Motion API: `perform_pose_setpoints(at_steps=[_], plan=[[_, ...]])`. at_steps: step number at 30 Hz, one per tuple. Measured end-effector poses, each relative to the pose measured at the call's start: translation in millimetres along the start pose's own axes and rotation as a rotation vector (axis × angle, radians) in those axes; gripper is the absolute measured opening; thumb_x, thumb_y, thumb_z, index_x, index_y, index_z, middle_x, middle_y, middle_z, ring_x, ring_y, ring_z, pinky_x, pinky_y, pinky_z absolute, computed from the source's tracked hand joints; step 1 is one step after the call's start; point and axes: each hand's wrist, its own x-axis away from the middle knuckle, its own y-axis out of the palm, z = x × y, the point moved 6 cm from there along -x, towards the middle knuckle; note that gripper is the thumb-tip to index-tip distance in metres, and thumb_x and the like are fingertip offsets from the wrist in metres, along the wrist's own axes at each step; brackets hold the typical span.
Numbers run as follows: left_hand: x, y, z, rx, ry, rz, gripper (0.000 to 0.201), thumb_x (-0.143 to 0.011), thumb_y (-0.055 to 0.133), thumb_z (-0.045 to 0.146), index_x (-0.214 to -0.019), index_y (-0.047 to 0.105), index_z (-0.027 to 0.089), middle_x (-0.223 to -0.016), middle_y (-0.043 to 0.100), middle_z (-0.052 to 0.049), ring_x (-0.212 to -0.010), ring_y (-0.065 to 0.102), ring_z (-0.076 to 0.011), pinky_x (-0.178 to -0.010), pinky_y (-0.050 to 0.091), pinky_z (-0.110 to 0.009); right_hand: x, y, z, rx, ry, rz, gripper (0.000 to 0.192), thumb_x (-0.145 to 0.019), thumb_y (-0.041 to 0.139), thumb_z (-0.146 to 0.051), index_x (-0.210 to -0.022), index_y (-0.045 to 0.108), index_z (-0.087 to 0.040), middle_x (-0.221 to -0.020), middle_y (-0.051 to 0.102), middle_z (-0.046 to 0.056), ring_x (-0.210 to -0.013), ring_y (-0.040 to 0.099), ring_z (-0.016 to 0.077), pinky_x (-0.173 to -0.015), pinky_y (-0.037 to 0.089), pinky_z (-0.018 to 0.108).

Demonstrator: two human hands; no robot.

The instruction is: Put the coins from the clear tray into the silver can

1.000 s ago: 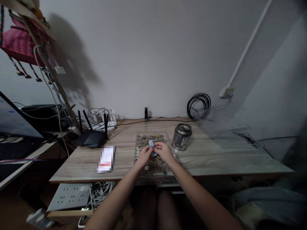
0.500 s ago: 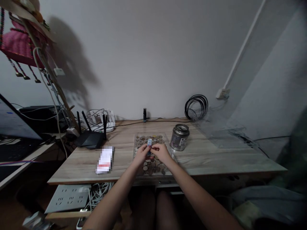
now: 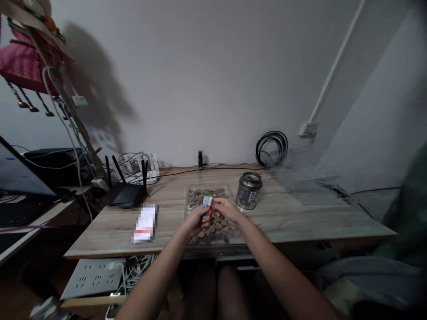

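A small folded blue-and-white paper, which looks like a banknote [image 3: 207, 202], is held up over the coins between both hands. My left hand [image 3: 199, 218] is closed on its lower left part, with the fingers curled. At its right edge, my right hand [image 3: 225, 209] pinches it between thumb and fingertips. Below them, many loose coins [image 3: 216, 225] lie spread in a shallow clear tray [image 3: 230, 191], partly hidden by my hands and forearms. Just right of the tray stands a grey metal can [image 3: 248, 191] with a slot in its lid.
Left on the wooden desk [image 3: 287, 226] lie a phone with a blurred screen [image 3: 145, 223] and a black router [image 3: 125, 194]. At the back are a small dark bottle [image 3: 200, 160] and coiled black cable [image 3: 271, 149]. Clear plastic sheeting [image 3: 300, 182] covers the right rear.
The paper has turned and now shows a wider face between the hands. My left hand has rotated, with its fingers curled lower; my right hand has shifted slightly. The view has moved a little.
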Motion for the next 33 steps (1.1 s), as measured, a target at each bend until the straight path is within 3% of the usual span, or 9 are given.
perform_pose_setpoints(at_steps=[5,9,11,14,18,22,29,31,33], plan=[[4.2,5.8,-8.2,0.050,-0.201,-0.216,0.037,-0.079,0.037,0.052,-0.062,0.037,0.019,-0.035,0.034,0.007,-0.025,0.033,-0.0086,-0.027,0.023,-0.018,0.2,-0.9,8.8,-0.052,0.047,0.005,0.039,-0.062,0.066,-0.045,-0.082,0.059,-0.013,-0.053,0.053,-0.003,-0.038,0.029,0.0022,-0.036,0.015,0.017],[4.3,9.4,-12.1,-0.014,-0.238,-0.246,0.050,-0.077,0.026,0.064,-0.057,0.035,0.019,-0.032,0.035,0.004,-0.023,0.035,-0.0099,-0.026,0.024,-0.019,-1.6,3.5,8.6,-0.076,0.054,0.009,0.033,-0.063,0.064,-0.045,-0.073,0.057,-0.014,-0.041,0.038,-0.008,-0.036,0.023,0.0027,-0.037,0.012,0.018],[2.3,8.1,-13.7,-0.062,-0.232,-0.191,0.057,-0.074,0.020,0.070,-0.056,0.037,0.018,-0.037,0.042,0.002,-0.027,0.041,-0.0107,-0.028,0.028,-0.020,-2.7,4.2,5.9,-0.080,0.040,0.030,0.031,-0.062,0.064,-0.042,-0.069,0.057,-0.013,-0.040,0.036,-0.009,-0.036,0.023,0.0027,-0.037,0.013,0.018],[-3.2,-3.2,-6.3,-0.218,-0.047,0.041,0.057,-0.071,0.030,0.070,-0.066,0.046,0.016,-0.047,0.051,0.001,-0.034,0.048,-0.0108,-0.032,0.032,-0.020,-4.5,-4.5,2.1,-0.058,0.000,0.172,0.027,-0.061,0.063,-0.039,-0.064,0.055,-0.013,-0.044,0.043,-0.006,-0.037,0.027,0.0030,-0.037,0.016,0.018],[-3.4,-11.9,4.8,-0.444,0.190,0.268,0.047,-0.068,0.048,0.061,-0.075,0.051,0.015,-0.042,0.043,0.007,-0.029,0.038,-0.0065,-0.030,0.026,-0.019,-3.8,-18.2,1.2,-0.006,-0.034,0.311,0.026,-0.060,0.063,-0.038,-0.066,0.057,-0.014,-0.053,0.052,-0.003,-0.042,0.040,0.0057,-0.036,0.024,0.018],[-3.5,-3.5,2.9,-0.472,0.208,0.195,0.045,-0.070,0.048,0.060,-0.073,0.051,0.015,-0.040,0.038,0.009,-0.027,0.032,-0.0045,-0.029,0.022,-0.018,0.6,-22.5,4.1,0.022,-0.002,0.233,0.029,-0.055,0.067,-0.038,-0.069,0.056,-0.015,-0.056,0.057,-0.001,-0.045,0.049,0.0095,-0.039,0.036,0.020],[-6.6,6.0,-6.0,-0.443,0.056,0.134,0.049,-0.066,0.048,0.064,-0.069,0.051,0.015,-0.046,0.055,0.001,-0.034,0.049,-0.0097,-0.034,0.034,-0.020,17.0,-28.7,-2.5,0.107,-0.035,0.340,0.029,-0.055,0.066,-0.030,-0.079,0.057,-0.017,-0.066,0.062,0.002,-0.056,0.057,0.0142,-0.048,0.047,0.024],[-6.9,3.8,-6.0,-0.437,0.045,0.168,0.051,-0.064,0.049,0.065,-0.069,0.052,0.014,-0.049,0.058,-0.001,-0.036,0.050,-0.0099,-0.036,0.035,-0.020,21.1,-45.3,-19.1,0.192,-0.110,0.416,0.034,-0.059,0.063,-0.028,-0.090,0.057,-0.017,-0.068,0.062,0.002,-0.058,0.058,0.0147,-0.051,0.047,0.025],[-6.2,-0.2,-4.0,-0.440,0.068,0.222,0.050,-0.064,0.049,0.064,-0.072,0.054,0.014,-0.053,0.059,-0.001,-0.038,0.052,-0.0100,-0.037,0.035,-0.020,27.9,-84.1,-46.7,0.359,-0.237,0.635,0.036,-0.064,0.059,-0.028,-0.098,0.056,-0.016,-0.073,0.063,0.004,-0.064,0.059,0.0151,-0.056,0.046,0.025]])
